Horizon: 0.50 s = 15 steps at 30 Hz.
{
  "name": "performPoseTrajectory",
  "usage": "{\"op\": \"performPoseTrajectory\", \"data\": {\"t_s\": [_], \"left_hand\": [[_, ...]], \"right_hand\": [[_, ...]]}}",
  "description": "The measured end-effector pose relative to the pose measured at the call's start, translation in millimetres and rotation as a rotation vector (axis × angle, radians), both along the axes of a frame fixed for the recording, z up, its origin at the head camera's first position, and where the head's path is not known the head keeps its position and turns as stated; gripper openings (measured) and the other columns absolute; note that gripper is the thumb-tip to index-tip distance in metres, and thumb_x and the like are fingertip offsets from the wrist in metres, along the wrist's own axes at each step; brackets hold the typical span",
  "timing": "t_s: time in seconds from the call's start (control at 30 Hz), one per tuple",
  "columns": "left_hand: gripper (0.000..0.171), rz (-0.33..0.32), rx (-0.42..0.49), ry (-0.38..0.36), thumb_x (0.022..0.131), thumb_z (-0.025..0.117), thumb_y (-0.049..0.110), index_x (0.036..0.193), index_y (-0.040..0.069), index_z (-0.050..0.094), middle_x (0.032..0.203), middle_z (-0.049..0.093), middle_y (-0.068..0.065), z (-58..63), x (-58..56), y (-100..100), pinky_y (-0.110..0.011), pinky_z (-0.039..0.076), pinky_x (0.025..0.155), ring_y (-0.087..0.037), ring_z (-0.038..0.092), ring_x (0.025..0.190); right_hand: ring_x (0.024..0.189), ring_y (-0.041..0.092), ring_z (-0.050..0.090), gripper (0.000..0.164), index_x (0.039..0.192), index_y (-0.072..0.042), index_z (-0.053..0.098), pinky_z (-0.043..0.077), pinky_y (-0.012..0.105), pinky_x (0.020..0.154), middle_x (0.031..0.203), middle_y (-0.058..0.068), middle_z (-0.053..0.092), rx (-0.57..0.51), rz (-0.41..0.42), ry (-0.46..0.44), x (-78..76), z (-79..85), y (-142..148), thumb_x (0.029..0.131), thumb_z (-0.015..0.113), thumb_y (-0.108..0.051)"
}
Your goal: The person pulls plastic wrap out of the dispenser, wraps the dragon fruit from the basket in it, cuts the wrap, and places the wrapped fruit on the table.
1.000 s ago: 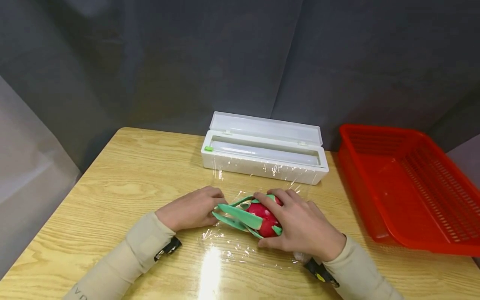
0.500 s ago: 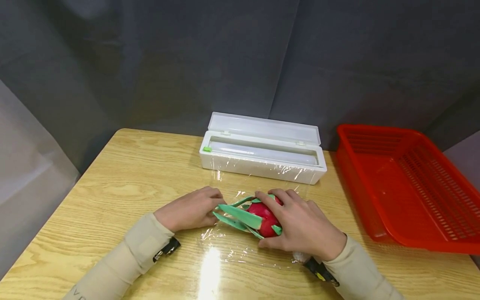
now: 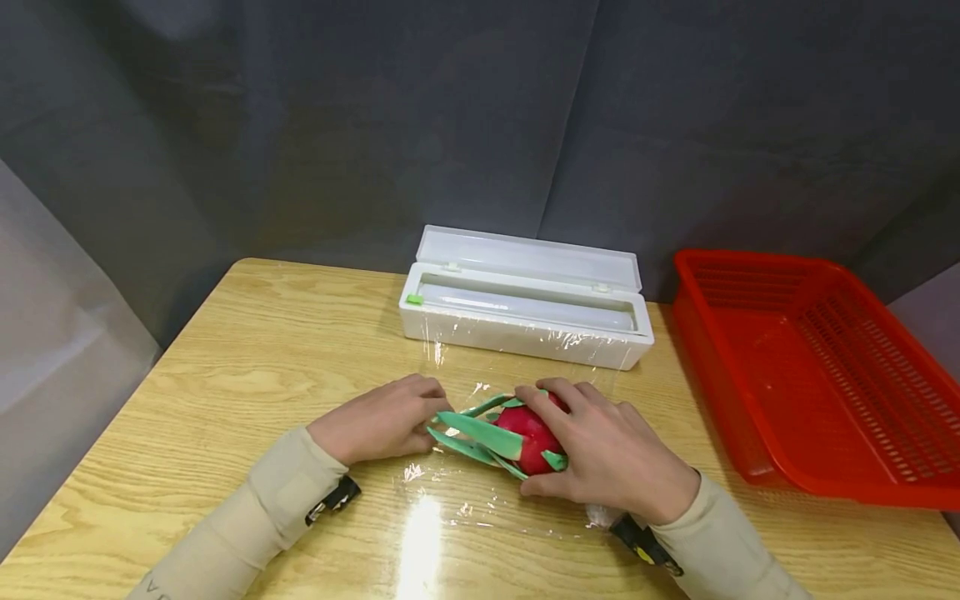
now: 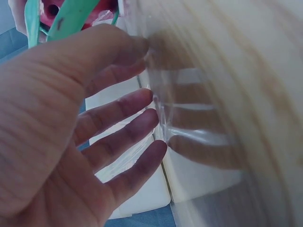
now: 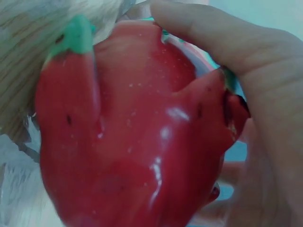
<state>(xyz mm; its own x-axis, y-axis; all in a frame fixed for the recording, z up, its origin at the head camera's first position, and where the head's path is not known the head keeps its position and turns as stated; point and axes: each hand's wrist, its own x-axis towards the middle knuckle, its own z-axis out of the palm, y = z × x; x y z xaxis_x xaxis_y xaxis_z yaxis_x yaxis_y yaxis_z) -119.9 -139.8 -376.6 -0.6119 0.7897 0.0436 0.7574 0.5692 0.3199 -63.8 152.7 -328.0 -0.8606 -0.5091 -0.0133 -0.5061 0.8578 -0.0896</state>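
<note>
A red dragon fruit (image 3: 532, 437) with long green leaf tips lies on a sheet of clear plastic wrap (image 3: 480, 508) on the table. My right hand (image 3: 603, 437) grips its right end from above, thumb on the near side and fingers over the far side. In the right wrist view the shiny red fruit (image 5: 128, 137) fills most of the frame. Just left of the leaf tips is my left hand (image 3: 382, 419). The left wrist view shows that hand's fingers (image 4: 128, 142) lightly bent and spread, fingertips at the wrap on the tabletop.
Behind the hands stands a white wrap box (image 3: 525, 337), lid raised, with a roll (image 3: 525, 305) inside and a green slider (image 3: 416, 299) at its left end. The wrap runs from the box's front toward me. A red plastic basket (image 3: 780, 450) stands at the right.
Both hands stay nearly where they were, the right one still gripping the dragon fruit. The right hand and fruit have shifted very slightly to the right.
</note>
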Motion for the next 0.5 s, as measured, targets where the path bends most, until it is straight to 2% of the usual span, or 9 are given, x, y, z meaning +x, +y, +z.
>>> {"op": "performPoseTrajectory", "data": {"t_s": [0.23,0.5], "left_hand": [[0.034,0.003,-0.015,-0.019,0.086,0.078,0.017,0.119,0.012,0.073,0.112,0.069,0.001,0.6,0.2,0.8,-0.031,0.055,0.094,-0.013,0.06,0.102],[0.028,-0.012,0.001,-0.013,0.088,0.075,0.012,0.116,0.014,0.074,0.113,0.069,0.0,-0.4,-1.0,0.3,-0.031,0.056,0.097,-0.015,0.062,0.106]], "right_hand": [[0.118,0.031,0.063,0.1,0.152,-0.031,0.048,0.056,0.043,0.067,0.142,0.006,0.059,0.013,0.003,0.008,2.5,2.7,0.4,0.068,0.083,-0.072],[0.119,0.028,0.063,0.092,0.151,-0.033,0.051,0.052,0.037,0.059,0.139,0.003,0.061,0.022,0.028,0.067,5.2,4.9,0.8,0.073,0.081,-0.07]]}}
